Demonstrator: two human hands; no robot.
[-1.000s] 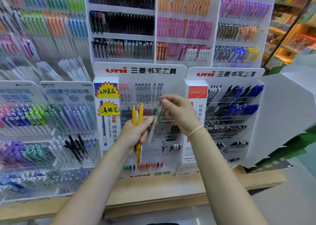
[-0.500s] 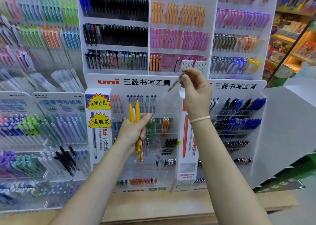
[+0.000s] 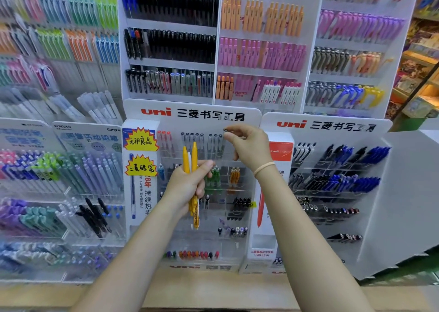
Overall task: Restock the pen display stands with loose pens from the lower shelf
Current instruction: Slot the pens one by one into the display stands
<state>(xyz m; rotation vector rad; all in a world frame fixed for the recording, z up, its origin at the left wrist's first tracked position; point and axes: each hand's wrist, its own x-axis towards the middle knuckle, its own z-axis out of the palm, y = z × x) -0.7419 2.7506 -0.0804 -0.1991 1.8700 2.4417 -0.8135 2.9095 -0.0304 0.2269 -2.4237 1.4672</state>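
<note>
The left hand (image 3: 190, 181) has its fingers curled round a bunch of yellow pens (image 3: 191, 159), their ends sticking up above the fist and down below it. The right hand (image 3: 249, 147) is raised beside it and pinches the dark top of a grey pen (image 3: 225, 130) between thumb and fingertips, at the right end of the top row of the clear pen stand (image 3: 202, 193). That stand sits on the wooden counter (image 3: 213, 288), near its back edge, with a second stand (image 3: 332, 181) just to its right.
</note>
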